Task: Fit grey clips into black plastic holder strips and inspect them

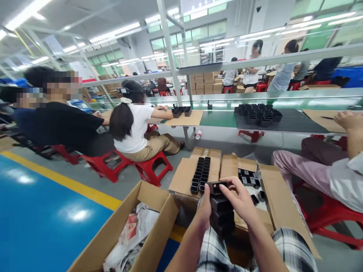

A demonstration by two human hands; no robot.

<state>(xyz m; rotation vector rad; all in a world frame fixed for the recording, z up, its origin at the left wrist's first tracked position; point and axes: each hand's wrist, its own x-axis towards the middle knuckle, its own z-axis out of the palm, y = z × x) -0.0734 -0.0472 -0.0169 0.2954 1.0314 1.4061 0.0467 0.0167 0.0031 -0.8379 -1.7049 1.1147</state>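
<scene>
- Factory hall: strip lights overhead, grey floor with a blue area point(42, 211) edged by a yellow line.
- Green conveyor point(218, 118): runs across the view behind the seated workers, with a bench along its near side.
- Workers: one in black point(65, 124) and one in white point(136, 128) sit at the bench on red stools point(153, 166), backs to the camera. A co-worker point(312, 170) in pale trousers sits at the right, one hand on the bench.
- Left box point(153, 234): open cardboard, near the person's left arm, holding crumpled plastic bags.
- Middle box point(184, 173): flaps closed, with two rows of black parts point(200, 174) lying on top.
- Right box point(272, 196): open, with loose black parts point(249, 177) inside.
- Mat point(295, 121): black, on the bench, carrying a cluster of black parts point(258, 113).
- Stack point(221, 211): black open-topped parts nested in a column, held over the person's plaid lap point(215, 249), just in front of the middle and right boxes.
- Left hand point(205, 209): closed on the left side of the stack, thumb pointing up along it.
- Right hand point(241, 200): closed on the right side, fingers curled over the topmost part.
</scene>
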